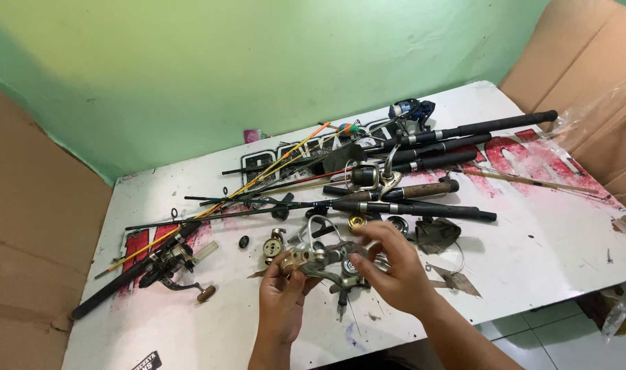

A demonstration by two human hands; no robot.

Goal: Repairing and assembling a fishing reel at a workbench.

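My left hand (280,300) grips a gold and silver spinning reel body (306,259) over the front of the white table (532,253). My right hand (390,268) pinches the same reel from the right side, fingers curled on its silver parts. Small loose reel parts lie just beyond: a gold spool piece (273,245), a black knob (244,241) and a gold ring (357,221).
Several black fishing rods (450,140) and thin rod tips lie across the table's middle. A rod with a black reel (168,262) lies at the left. A blue reel (410,108) sits at the back. Cardboard sheets (32,226) flank both sides; a green wall stands behind.
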